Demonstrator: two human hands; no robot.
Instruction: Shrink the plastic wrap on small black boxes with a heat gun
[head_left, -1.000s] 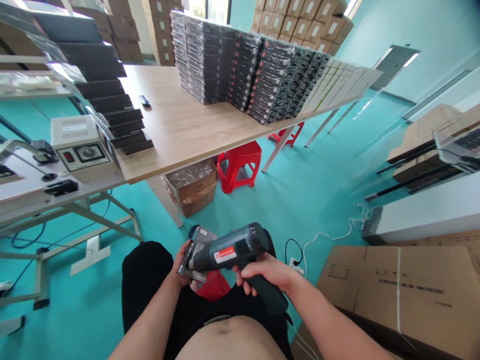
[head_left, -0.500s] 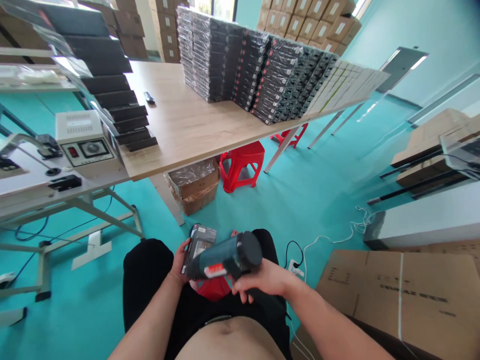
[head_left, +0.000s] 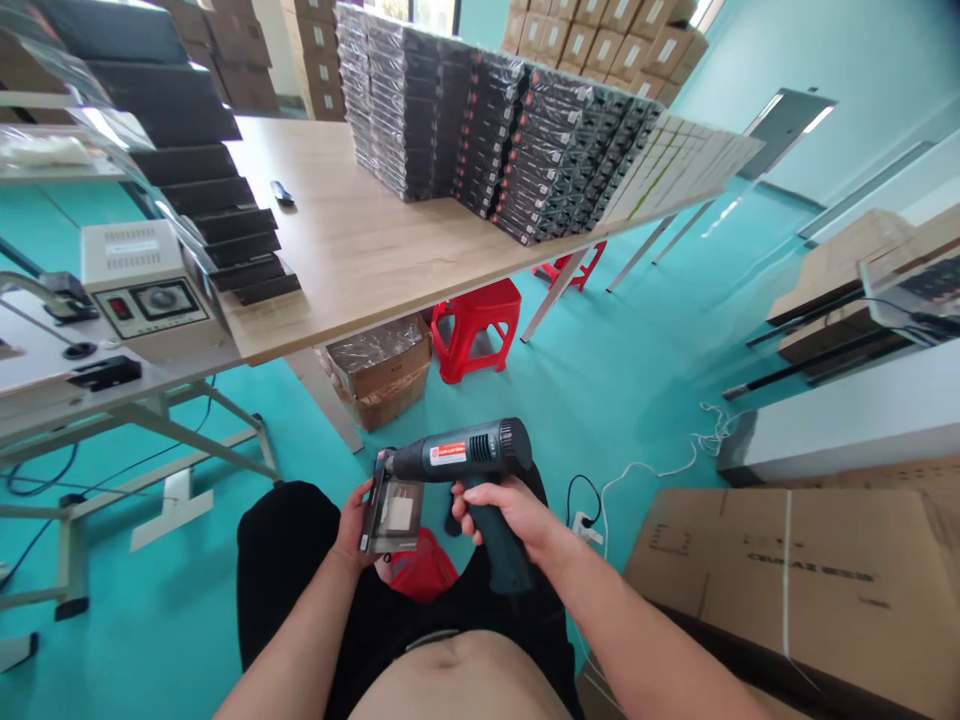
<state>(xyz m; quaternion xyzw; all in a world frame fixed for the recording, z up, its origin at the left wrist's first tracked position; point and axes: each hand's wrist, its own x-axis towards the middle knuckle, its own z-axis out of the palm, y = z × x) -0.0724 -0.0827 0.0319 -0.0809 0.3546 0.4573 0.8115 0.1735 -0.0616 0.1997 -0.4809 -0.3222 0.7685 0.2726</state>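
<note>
My right hand point(head_left: 504, 512) is wrapped round the grip of a dark heat gun point(head_left: 472, 450) with a red and white label. Its nozzle points left, over the top edge of a small dark box point(head_left: 395, 515) with a clear front panel. Pale items show through that panel. My left hand point(head_left: 352, 525) grips the box by its left side, with part of the fingers hidden behind it. Between my knees, below the box, is the red seat of a stool point(head_left: 424, 568).
Wrapped black boxes point(head_left: 420, 110) stand stacked on the wooden table point(head_left: 322, 250) ahead. A stepped pile of black boxes point(head_left: 202, 170) and a white control unit point(head_left: 146, 285) are at left. A red stool point(head_left: 480, 325) is under the table. A large carton point(head_left: 712, 580) and cables lie right.
The heat gun has turned more side-on, its nozzle now at the box's upper edge. The box's clear front has come more into view. My head view has shifted slightly right.
</note>
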